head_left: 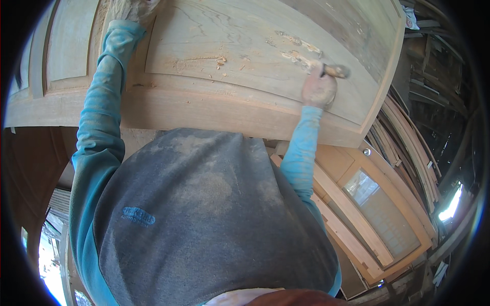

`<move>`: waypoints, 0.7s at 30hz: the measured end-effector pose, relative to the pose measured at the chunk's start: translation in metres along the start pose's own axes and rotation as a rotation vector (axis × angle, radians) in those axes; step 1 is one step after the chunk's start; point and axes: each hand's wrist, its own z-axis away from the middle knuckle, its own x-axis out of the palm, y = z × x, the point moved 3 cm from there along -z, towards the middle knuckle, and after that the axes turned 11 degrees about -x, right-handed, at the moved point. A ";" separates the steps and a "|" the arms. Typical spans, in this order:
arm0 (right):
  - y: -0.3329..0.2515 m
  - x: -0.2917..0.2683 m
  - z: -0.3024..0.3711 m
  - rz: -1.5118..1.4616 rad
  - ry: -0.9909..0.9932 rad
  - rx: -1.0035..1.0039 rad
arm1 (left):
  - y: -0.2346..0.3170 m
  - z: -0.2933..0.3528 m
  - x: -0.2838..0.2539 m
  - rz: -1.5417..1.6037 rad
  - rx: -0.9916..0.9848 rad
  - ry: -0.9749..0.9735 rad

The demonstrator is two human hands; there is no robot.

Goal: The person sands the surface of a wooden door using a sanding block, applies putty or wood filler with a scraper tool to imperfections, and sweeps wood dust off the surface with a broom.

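A large pale wooden panelled door lies flat in front of me, with raised panels and a frame around them. My right hand is over the right-hand panel, closed round a short wooden-handled tool. The tool's working end is blurred, so its exact kind is unclear. Light, gouged-looking patches show on the panel just beyond that hand. At the top edge of the view my dusty left hand is over the door's frame between two panels. Its fingers are mostly cut off by the picture's edge.
Wood chips and shavings are scattered across the middle panel. A glazed wooden door or frame stands at the lower right, with long timber strips along it. Stacked boards lean beyond the door's right end.
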 end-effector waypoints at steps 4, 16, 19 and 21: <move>-0.052 0.022 0.007 -0.094 -0.082 -0.148 | -0.009 0.001 0.001 0.034 -0.004 0.007; -0.105 0.039 0.033 -0.177 -0.221 -0.172 | -0.023 0.003 0.005 -0.104 0.060 0.087; -0.126 0.052 0.040 -0.275 -0.244 -0.219 | -0.023 -0.002 0.006 -0.028 0.079 0.073; -0.123 0.049 0.038 -0.321 -0.263 -0.241 | -0.043 0.002 0.013 0.137 0.010 -0.048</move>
